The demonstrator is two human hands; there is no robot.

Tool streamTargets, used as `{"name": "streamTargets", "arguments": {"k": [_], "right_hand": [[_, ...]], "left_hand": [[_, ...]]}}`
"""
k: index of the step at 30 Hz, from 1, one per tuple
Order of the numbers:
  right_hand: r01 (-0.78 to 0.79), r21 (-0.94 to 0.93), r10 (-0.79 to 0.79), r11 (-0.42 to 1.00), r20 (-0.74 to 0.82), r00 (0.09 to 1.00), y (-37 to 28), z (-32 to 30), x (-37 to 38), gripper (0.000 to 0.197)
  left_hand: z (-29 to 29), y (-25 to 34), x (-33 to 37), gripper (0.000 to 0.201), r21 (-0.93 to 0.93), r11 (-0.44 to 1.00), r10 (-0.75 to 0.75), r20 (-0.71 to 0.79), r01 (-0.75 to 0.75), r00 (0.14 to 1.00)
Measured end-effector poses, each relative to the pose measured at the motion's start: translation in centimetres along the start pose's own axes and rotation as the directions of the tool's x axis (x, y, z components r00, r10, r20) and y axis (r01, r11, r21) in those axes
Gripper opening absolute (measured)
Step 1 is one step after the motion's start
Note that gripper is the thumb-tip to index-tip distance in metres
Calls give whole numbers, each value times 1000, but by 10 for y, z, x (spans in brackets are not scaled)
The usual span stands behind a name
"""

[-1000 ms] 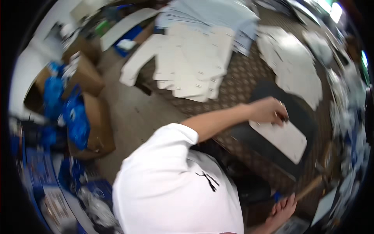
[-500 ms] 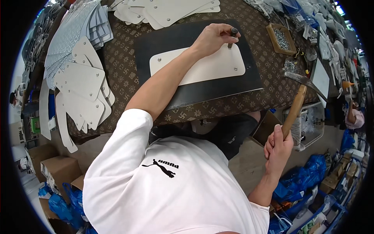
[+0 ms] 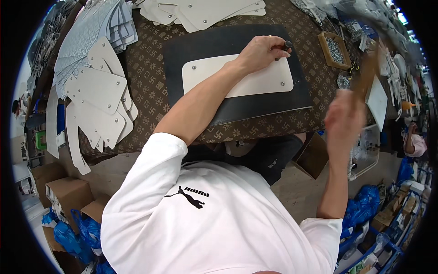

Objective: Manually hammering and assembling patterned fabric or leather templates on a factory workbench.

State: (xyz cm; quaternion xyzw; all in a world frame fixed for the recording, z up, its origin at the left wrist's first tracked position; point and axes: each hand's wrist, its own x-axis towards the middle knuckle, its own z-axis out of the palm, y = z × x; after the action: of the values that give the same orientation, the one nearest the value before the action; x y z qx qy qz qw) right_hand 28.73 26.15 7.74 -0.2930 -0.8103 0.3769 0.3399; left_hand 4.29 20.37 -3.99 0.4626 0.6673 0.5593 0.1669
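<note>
My left hand [image 3: 259,54] is closed around a short dark metal punch [image 3: 287,44], held upright over the far right corner of a cream panel [image 3: 205,78]. The hand hides the punch's lower end. Metal studs show at other corners of this rounded panel, which lies flat on a black mat [image 3: 180,50]. Off to the right, my right hand [image 3: 345,116] grips the wooden handle of a hammer [image 3: 368,75]. Motion smears both hand and hammer, and the hammer's head is hard to make out.
A box of small metal fasteners [image 3: 335,50] stands right of the mat. Studded cream panels [image 3: 98,89] are piled at the left, with more panels [image 3: 214,11] at the back. Patterned grey sheets [image 3: 86,39] fan out at the far left. A cardboard box [image 3: 312,155] sits below the table edge.
My right hand has swung the hammer up and away toward the far right. My left hand still holds the punch at the same panel corner. The whole view has shifted slightly.
</note>
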Motion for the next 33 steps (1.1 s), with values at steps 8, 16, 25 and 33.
{"name": "streamTargets", "arguments": {"k": [8,16,25,33], "right_hand": [[-467,86,445,880,195,874,-21,-49,-29,24],[-396,258,399,881,42,916,-44,-70,-44,27],[95,535,-119,840,11,993,-31,-67,-46,31],[-648,204,612,734,215,761,1,-20,-62,37]], "left_hand": [[0,16,-16,12,-202,979,-24,-1,23,1000],[22,23,-34,12,-236,972,45,165,-5,985],[26,19,-46,13,-182,981,89,115,-67,989],[8,38,-43,14,-79,997,0,97,8,995]]}}
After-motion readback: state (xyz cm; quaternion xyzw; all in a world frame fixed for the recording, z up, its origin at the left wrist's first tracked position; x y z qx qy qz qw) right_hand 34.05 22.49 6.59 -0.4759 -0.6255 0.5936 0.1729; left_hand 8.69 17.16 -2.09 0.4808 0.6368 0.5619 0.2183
